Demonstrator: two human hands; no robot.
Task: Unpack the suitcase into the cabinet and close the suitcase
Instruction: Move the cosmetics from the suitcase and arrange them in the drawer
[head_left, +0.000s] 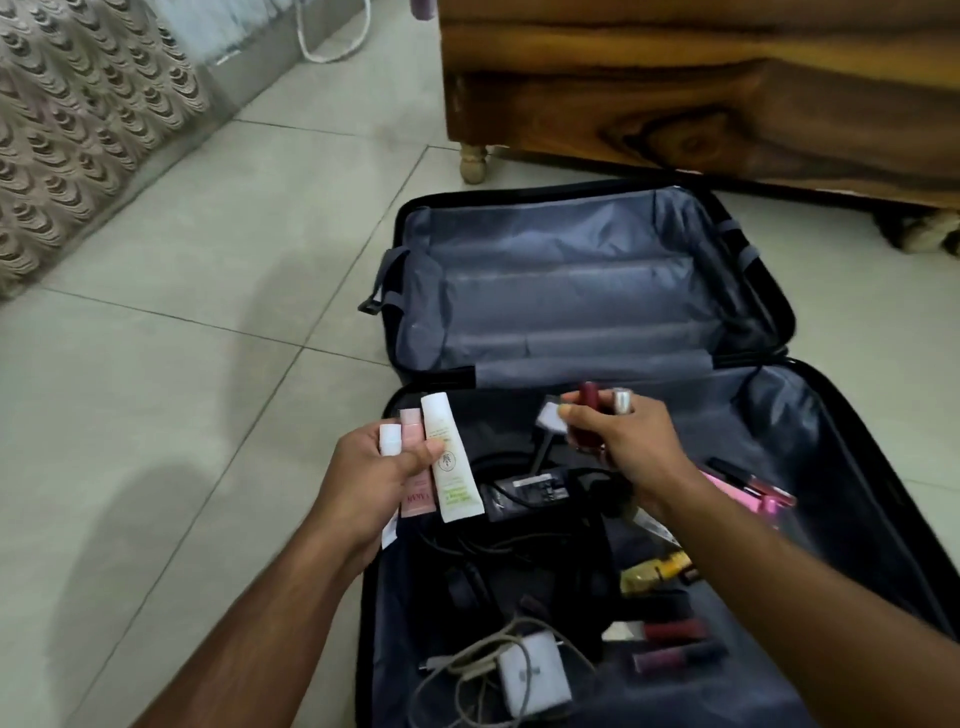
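Single head view, angled down, close over open suitcase (571, 291).

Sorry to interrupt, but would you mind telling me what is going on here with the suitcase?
A person is unpacking an open suitcase that lies flat on the tiled floor. The left hand grips three tubes, and the right hand holds a dark red bottle along with another small item. The far half of the case looks empty. The near half holds a black power adapter, a white charger with cable, and several lip glosses.

A home bedroom: tiled floor (182, 322), wooden cabinet (701, 88).
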